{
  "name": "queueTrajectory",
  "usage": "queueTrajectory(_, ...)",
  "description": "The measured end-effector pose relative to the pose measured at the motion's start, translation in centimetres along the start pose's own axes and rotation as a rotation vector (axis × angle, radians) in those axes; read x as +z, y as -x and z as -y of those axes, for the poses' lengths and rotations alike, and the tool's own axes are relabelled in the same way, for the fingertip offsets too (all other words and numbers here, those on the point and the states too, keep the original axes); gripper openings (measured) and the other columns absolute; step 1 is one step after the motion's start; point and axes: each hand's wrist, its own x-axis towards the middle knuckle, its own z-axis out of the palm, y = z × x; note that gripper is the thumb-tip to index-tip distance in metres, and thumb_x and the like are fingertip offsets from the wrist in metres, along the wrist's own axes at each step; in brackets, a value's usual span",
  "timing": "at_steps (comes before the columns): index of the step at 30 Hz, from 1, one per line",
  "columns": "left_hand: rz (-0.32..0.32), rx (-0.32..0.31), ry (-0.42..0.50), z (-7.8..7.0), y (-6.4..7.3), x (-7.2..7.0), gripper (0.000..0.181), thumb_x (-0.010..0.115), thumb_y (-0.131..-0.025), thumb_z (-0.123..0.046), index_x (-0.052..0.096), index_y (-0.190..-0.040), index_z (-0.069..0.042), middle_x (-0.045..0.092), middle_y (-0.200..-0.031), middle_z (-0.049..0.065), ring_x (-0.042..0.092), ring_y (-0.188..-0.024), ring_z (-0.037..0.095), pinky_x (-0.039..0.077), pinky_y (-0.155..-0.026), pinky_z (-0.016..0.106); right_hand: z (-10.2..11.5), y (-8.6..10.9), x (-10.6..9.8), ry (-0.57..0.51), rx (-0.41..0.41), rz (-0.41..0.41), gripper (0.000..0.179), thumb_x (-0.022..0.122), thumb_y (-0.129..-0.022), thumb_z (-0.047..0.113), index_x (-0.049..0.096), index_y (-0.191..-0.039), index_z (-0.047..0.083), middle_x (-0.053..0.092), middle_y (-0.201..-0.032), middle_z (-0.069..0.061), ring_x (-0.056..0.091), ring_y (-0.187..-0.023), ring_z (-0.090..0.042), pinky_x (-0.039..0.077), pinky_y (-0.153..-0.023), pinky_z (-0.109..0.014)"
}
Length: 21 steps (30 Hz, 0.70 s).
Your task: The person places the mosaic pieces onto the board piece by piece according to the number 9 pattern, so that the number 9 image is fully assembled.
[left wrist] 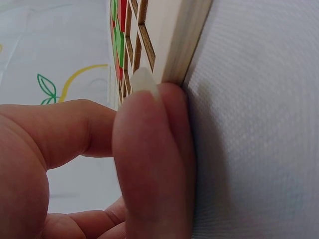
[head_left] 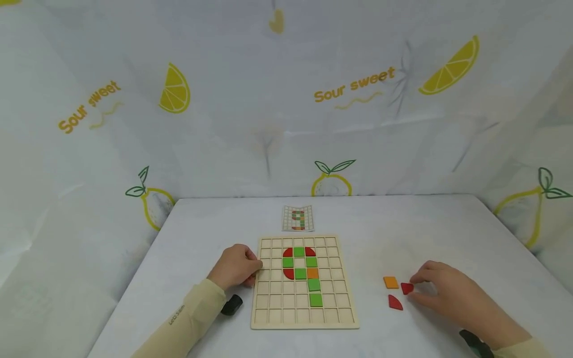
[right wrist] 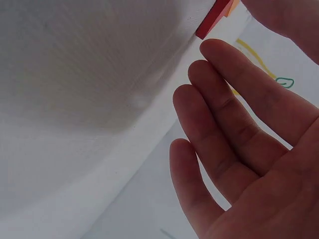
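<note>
A pale wooden grid board (head_left: pixel 282 301) lies flat on the white table, with red rounded pieces, several green squares (head_left: pixel 316 300) and an orange square (head_left: pixel 312 273) set in its cells. My left hand (head_left: pixel 236 266) grips the board's left edge; in the left wrist view the thumb lies against the wooden rim (left wrist: pixel 184 40). To the right of the board, my right hand (head_left: pixel 447 293) is at a red quarter-round piece (head_left: pixel 407 288), its fingertips next to it and fairly straight. Beside that piece lie a loose orange square (head_left: pixel 391 282) and another red quarter-round piece (head_left: pixel 395 302).
Behind the board stands a small printed card (head_left: pixel 298 219) showing a coloured grid pattern. A black band or device (head_left: pixel 232 305) is at the left wrist, and another (head_left: pixel 475 343) at the right wrist. A white lemon-print cloth (head_left: pixel 224 139) hangs behind the table.
</note>
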Motion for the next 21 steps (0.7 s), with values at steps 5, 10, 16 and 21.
queueTrajectory(5, -0.001, 0.003, -0.002, 0.14, -0.12, 0.09, 0.013, 0.074, -0.096, -0.019, 0.068, -0.09, -0.009, 0.071, -0.067, 0.005, 0.069, -0.056, 0.014, 0.053, -0.059, 0.026, -0.02, -0.35, 0.41, 0.002, -0.038, -0.035, 0.023, 0.093, -0.082, 0.031, 0.081, -0.099, 0.024, 0.069, -0.1, 0.011, 0.066, -0.096, -0.016, 0.062, -0.089, -0.049)
queueTrajectory(10, 0.003, 0.015, 0.011, 0.14, -0.2, 0.2, 0.013, 0.074, -0.096, -0.018, 0.068, -0.09, -0.009, 0.071, -0.068, 0.005, 0.069, -0.056, 0.014, 0.053, -0.058, 0.027, -0.11, -0.52, 0.72, 0.003, -0.052, -0.041, 0.021, 0.093, -0.082, 0.029, 0.08, -0.097, 0.025, 0.069, -0.099, 0.011, 0.066, -0.095, -0.015, 0.062, -0.089, -0.049)
queueTrajectory(16, 0.005, 0.024, 0.011, 0.09, -0.13, 0.16, 0.013, 0.073, -0.096, -0.018, 0.068, -0.089, -0.009, 0.071, -0.068, 0.005, 0.069, -0.055, 0.014, 0.053, -0.058, 0.027, -0.36, -0.54, 0.88, 0.006, -0.05, -0.04, 0.023, 0.094, -0.082, 0.033, 0.08, -0.097, 0.025, 0.069, -0.099, 0.011, 0.065, -0.095, -0.015, 0.062, -0.089, -0.049)
queueTrajectory(21, 0.001, 0.029, 0.011, 0.15, -0.06, 0.05, 0.013, 0.073, -0.096, -0.018, 0.068, -0.088, -0.009, 0.071, -0.068, 0.005, 0.07, -0.056, 0.015, 0.053, -0.058, 0.027, -0.47, -0.54, 0.8, -0.016, 0.001, -0.013, 0.027, 0.094, -0.081, 0.037, 0.081, -0.099, 0.022, 0.07, -0.101, 0.008, 0.065, -0.097, -0.019, 0.061, -0.092, -0.054)
